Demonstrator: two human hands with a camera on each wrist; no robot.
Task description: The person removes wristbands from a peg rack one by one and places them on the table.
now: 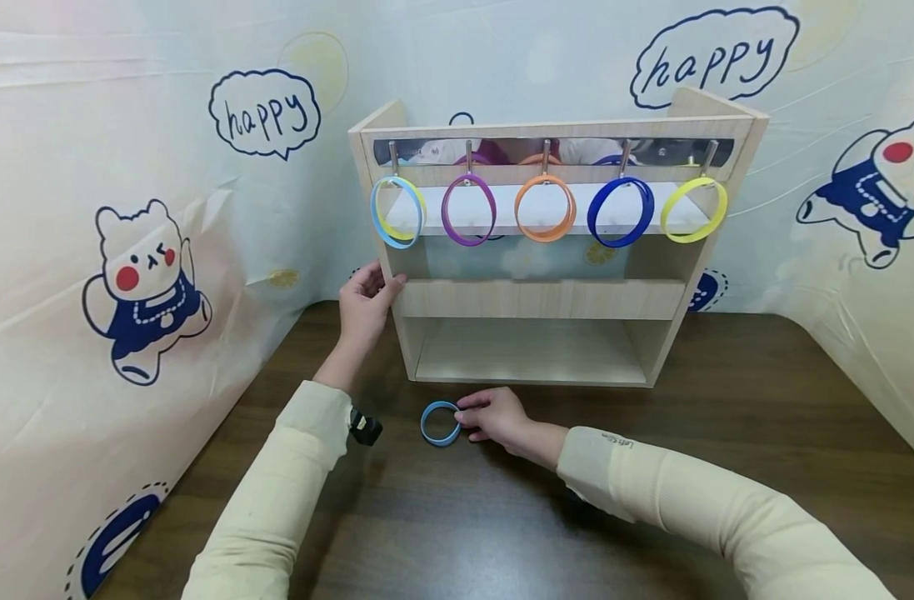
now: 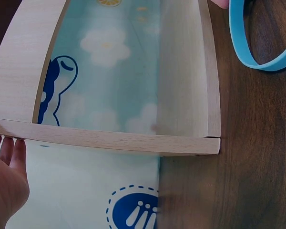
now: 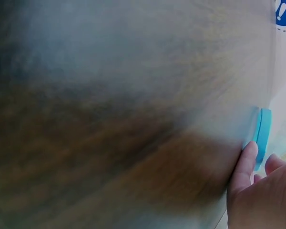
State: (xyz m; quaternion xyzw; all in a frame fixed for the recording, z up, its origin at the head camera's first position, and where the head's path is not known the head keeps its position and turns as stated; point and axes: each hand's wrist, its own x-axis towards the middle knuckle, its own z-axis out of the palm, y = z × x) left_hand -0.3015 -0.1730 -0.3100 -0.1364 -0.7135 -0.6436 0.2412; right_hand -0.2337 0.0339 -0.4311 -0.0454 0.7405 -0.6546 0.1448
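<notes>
A light blue silicone wristband (image 1: 442, 423) is at the table's surface in front of a wooden rack (image 1: 542, 300). My right hand (image 1: 497, 417) pinches the band's right edge between thumb and fingers. In the right wrist view the band (image 3: 263, 136) shows between the thumb and the other fingers. My left hand (image 1: 365, 304) holds the rack's left side panel, thumb at the front edge and fingers on the outer side. The left wrist view shows the left hand's fingertips (image 2: 19, 155) against this panel, its thumb out of sight.
Metal hooks along the rack's top carry light blue and yellow bands (image 1: 398, 212), a purple band (image 1: 468, 210), an orange band (image 1: 545, 208), a dark blue band (image 1: 620, 212) and a yellow band (image 1: 694, 210). A patterned curtain (image 1: 202, 133) surrounds the brown table (image 1: 442, 533).
</notes>
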